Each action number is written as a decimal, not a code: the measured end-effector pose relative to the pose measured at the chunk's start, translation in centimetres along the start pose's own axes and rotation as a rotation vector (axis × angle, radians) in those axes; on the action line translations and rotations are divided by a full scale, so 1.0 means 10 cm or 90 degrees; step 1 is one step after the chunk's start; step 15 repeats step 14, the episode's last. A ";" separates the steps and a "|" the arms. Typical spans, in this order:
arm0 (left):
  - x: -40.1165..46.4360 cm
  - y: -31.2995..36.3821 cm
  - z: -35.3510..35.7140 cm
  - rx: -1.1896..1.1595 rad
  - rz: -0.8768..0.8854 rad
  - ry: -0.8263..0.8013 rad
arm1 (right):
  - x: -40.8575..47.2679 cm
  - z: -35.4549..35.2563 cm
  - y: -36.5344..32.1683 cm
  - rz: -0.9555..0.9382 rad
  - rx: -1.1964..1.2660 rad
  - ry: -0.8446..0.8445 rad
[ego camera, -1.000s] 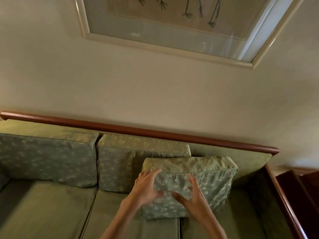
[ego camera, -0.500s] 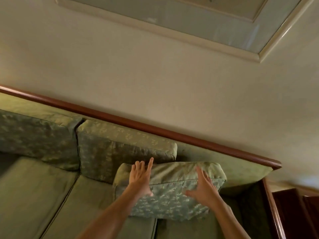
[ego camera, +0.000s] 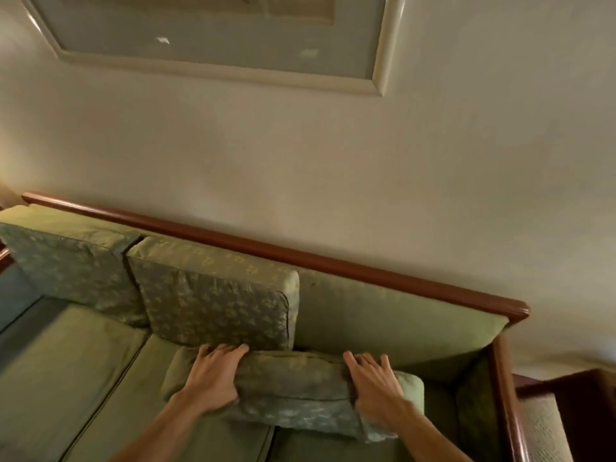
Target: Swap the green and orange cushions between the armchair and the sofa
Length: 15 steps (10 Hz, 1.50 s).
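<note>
A green patterned cushion (ego camera: 293,391) lies tipped forward on the seat of the green sofa (ego camera: 83,371), away from the bare backrest at the right. My left hand (ego camera: 213,375) grips its upper left edge, fingers curled over the top. My right hand (ego camera: 376,385) grips its upper right edge the same way. No orange cushion and no armchair are in view.
Two more green back cushions, the middle cushion (ego camera: 216,305) and the left cushion (ego camera: 73,261), lean against the sofa back under a dark wooden rail (ego camera: 366,271). A wooden arm (ego camera: 503,395) closes the sofa's right end. A framed picture (ego camera: 213,38) hangs on the wall above.
The cushion has come off the backrest and tipped forward and down onto the seat. Both hands have moved from its face to its top edge and closed on it.
</note>
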State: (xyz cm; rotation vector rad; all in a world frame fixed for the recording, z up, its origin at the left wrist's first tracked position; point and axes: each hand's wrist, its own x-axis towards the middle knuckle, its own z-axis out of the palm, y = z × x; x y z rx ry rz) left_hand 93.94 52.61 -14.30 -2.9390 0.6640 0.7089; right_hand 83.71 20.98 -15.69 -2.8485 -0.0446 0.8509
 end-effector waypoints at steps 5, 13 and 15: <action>1.36 2.12 -0.70 0.099 0.242 0.038 | -0.76 -0.11 2.37 0.212 0.101 0.246; 1.30 1.73 -0.60 -0.172 0.021 0.010 | -0.59 -0.02 1.79 0.433 0.439 0.284; 0.85 1.73 -0.71 -0.285 0.075 0.059 | -0.77 -0.07 1.36 0.411 0.547 0.382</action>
